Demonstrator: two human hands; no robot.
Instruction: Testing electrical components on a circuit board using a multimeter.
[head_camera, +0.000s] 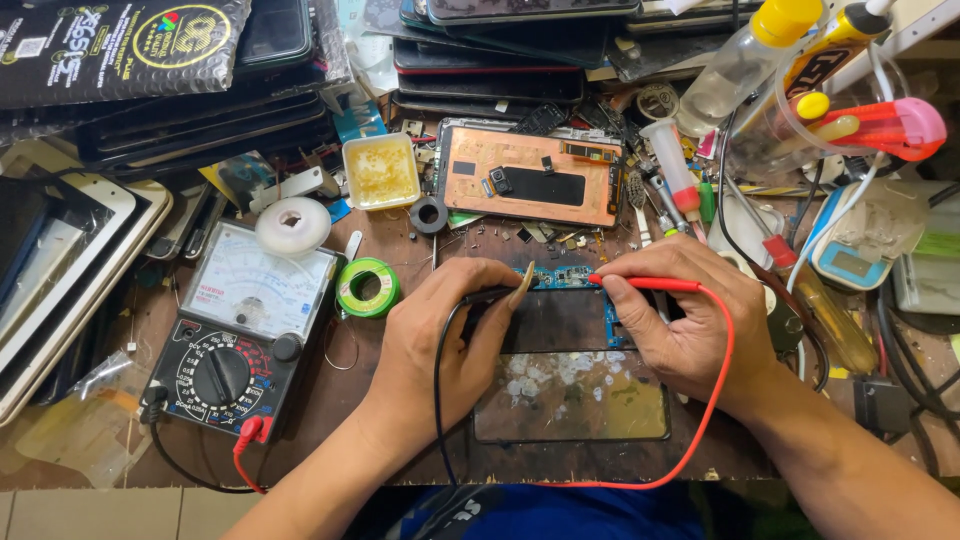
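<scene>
Both probes are already placed on the blue circuit board (570, 277) at the top end of the opened phone (570, 360); the reading is probably not yet taken. My left hand (440, 330) pinches the black probe (490, 296); my right hand (690, 320) grips the red probe (640, 284), tip pointing left. The phone lies mid-bench, long axis running away from me. The analog multimeter (240, 330) sits to the left.
</scene>
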